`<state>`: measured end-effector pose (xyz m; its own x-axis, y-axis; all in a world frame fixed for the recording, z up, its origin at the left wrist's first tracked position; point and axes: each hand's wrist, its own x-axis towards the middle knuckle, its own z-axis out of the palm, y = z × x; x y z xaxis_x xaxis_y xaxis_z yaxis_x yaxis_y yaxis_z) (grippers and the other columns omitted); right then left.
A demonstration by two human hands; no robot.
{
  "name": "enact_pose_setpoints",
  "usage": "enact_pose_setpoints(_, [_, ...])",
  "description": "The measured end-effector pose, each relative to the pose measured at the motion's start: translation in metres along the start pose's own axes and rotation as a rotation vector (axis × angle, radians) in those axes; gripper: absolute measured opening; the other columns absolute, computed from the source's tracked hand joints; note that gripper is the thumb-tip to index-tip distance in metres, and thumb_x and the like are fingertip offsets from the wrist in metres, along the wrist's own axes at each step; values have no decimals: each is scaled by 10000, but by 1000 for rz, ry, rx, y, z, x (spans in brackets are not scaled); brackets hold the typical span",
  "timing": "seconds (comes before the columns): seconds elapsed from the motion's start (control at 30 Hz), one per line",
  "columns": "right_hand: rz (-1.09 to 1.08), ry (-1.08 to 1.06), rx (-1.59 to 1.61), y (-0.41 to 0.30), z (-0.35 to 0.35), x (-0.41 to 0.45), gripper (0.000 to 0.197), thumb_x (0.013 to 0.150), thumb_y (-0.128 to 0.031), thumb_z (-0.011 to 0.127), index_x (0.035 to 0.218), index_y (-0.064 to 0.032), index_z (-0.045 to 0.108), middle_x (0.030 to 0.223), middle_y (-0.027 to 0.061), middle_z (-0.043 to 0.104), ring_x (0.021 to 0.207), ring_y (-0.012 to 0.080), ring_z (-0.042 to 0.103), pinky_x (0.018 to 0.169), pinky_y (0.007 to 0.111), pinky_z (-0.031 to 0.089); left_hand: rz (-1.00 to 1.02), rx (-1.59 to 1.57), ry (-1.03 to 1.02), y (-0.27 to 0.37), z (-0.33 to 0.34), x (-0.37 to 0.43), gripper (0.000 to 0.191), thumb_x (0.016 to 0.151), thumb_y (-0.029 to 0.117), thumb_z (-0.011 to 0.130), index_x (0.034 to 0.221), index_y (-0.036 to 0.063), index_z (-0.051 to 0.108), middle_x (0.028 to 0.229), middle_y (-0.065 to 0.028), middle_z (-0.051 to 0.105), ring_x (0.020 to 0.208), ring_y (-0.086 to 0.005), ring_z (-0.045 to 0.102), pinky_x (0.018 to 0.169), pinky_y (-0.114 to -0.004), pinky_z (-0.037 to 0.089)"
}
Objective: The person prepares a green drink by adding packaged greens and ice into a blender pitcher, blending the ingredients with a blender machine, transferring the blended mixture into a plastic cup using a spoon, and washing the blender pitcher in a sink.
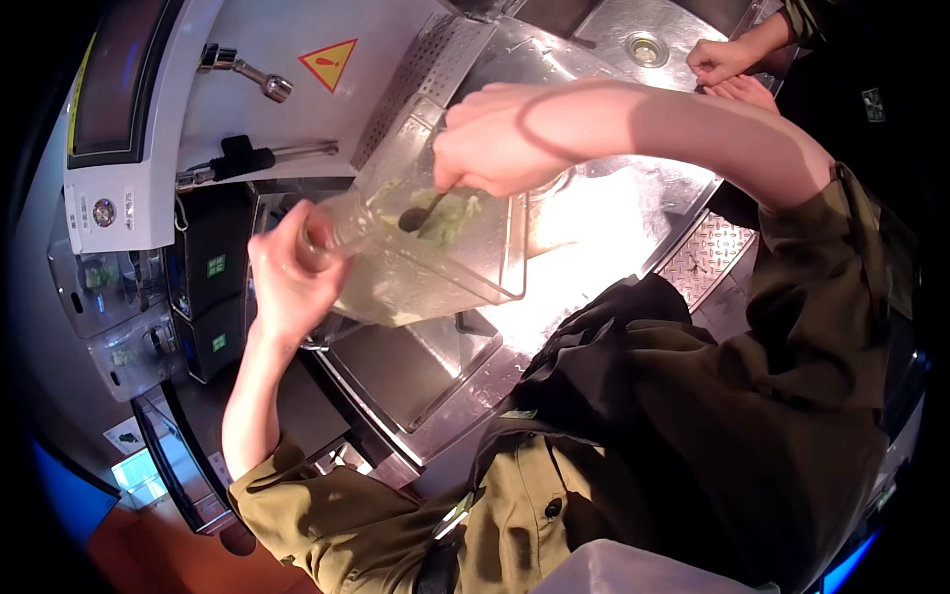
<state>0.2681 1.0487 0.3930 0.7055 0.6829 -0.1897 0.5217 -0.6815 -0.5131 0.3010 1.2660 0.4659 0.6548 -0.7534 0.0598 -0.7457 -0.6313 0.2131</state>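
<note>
Over a wet steel counter, a clear plastic container (415, 289) with pale green food in it is tilted. My left hand (304, 249) is closed around a clear, rounded part at the container's left end; whether that is a separate cup or part of the container, I cannot tell. My right hand (493, 141) reaches over the container from the right, fingers closed on the handle of a dark spoon or scoop (414, 218). The scoop's head lies among the pale green, pulpy pieces (454, 219). The fingertips of my right hand are partly hidden.
A co-worker's hands (724, 67) are near a steel sink (647, 50) at the upper right. A metal tap (256, 74) and a black-handled tool (241, 157) are at the left wall. Below the container lies a recessed steel tray (415, 371). Clear lidded boxes (133, 356) stand far left.
</note>
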Motion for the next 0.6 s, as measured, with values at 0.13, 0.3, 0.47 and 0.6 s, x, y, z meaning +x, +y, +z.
enact_pose_setpoints(0.13, [-168, 314, 122, 10, 37, 24, 302, 727, -36, 453, 985, -90, 601, 675, 179, 576, 694, 258, 583, 607, 349, 469, -59, 63, -32, 5, -4, 15, 185, 556, 24, 606, 682, 5, 472, 453, -104, 432, 389, -196, 471, 433, -248, 381])
enact_pose_setpoints(0.3, [-20, 135, -243, 19, 23, 31, 291, 670, -23, 453, 925, -68, 586, 638, 111, 568, 615, 247, 557, 588, 361, 457, -85, 107, -117, 13, 2, 31, 251, 562, 66, 641, 763, -10, 511, 525, -125, 521, 516, -241, 574, 510, -275, 434])
enact_pose_setpoints(0.47, [16, 113, -199, 35, 21, 13, 377, 662, -4, 439, 995, -93, 592, 754, 101, 617, 669, 247, 578, 620, 355, 459, -88, 67, -152, 8, 8, 36, 263, 563, 60, 636, 786, -18, 520, 519, -123, 517, 498, -246, 562, 511, -270, 434])
enact_pose_setpoints(0.6, [73, 164, -21, 34, 18, -6, 378, 703, -16, 437, 1040, -113, 577, 773, 101, 622, 687, 255, 580, 635, 354, 460, -100, 59, -80, 0, 6, 27, 217, 566, 53, 621, 732, -9, 496, 479, -115, 482, 452, -247, 533, 477, -274, 415])
